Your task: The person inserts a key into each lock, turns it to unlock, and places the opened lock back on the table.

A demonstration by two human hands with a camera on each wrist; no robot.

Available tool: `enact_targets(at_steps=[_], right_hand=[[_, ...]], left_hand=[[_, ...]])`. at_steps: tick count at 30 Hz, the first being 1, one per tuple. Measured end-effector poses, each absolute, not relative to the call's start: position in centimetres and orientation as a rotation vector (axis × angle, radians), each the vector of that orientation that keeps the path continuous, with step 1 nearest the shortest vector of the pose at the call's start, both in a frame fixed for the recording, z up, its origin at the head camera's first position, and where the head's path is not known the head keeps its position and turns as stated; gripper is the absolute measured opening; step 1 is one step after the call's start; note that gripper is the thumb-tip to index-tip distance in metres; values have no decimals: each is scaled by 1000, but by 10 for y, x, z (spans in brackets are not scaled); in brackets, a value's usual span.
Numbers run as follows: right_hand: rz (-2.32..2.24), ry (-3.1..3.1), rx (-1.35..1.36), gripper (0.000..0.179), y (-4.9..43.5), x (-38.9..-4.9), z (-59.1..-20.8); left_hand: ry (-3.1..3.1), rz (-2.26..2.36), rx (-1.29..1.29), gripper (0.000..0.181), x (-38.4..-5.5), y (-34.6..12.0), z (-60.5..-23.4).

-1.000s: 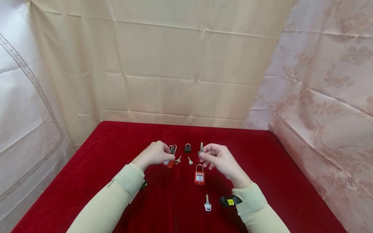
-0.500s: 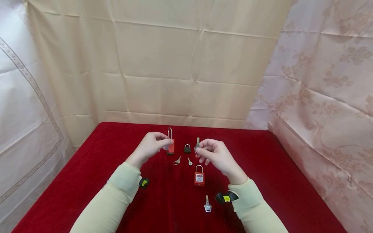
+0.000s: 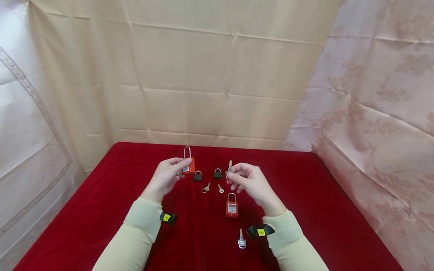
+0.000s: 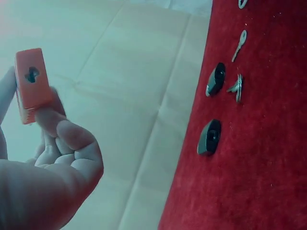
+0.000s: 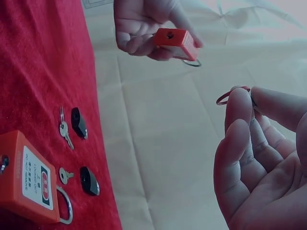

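Red cloth (image 3: 305, 195) covers the bench (image 3: 152, 150). The left hand (image 3: 165, 176) pinches a red padlock (image 3: 192, 166) by its sides, apparently sparing the keyhole (image 4: 31, 74); two black padlocks (image 3: 197, 176) (image 3: 217, 174) lie between it and the right hand (image 3: 252, 184), which, well apart, pinches a key (image 3: 229, 170) by its head, leaving the blade (image 3: 230, 164) free.

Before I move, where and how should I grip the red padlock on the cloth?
Probably pinch the red padlock by its body's two long sides, coming from above: it lies flat, label up, shackle pointing away, so both sides look reachable and the keyhole would remain clear. The left hand holds another red padlock and the right hand a key; free one first.
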State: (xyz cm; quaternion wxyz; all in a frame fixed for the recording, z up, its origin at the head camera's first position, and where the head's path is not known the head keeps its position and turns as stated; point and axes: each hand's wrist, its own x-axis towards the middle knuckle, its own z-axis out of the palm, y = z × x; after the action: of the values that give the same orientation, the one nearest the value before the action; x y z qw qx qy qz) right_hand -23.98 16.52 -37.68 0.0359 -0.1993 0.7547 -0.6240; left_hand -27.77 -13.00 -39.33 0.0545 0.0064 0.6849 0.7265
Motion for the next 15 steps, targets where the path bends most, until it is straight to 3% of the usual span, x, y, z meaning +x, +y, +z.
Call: enact_targets(at_steps=[15], right_hand=[[-1939, 2300, -550, 17, 177, -239, -386]], left_hand=[[1710, 2469, 31, 55, -280, -132, -398]])
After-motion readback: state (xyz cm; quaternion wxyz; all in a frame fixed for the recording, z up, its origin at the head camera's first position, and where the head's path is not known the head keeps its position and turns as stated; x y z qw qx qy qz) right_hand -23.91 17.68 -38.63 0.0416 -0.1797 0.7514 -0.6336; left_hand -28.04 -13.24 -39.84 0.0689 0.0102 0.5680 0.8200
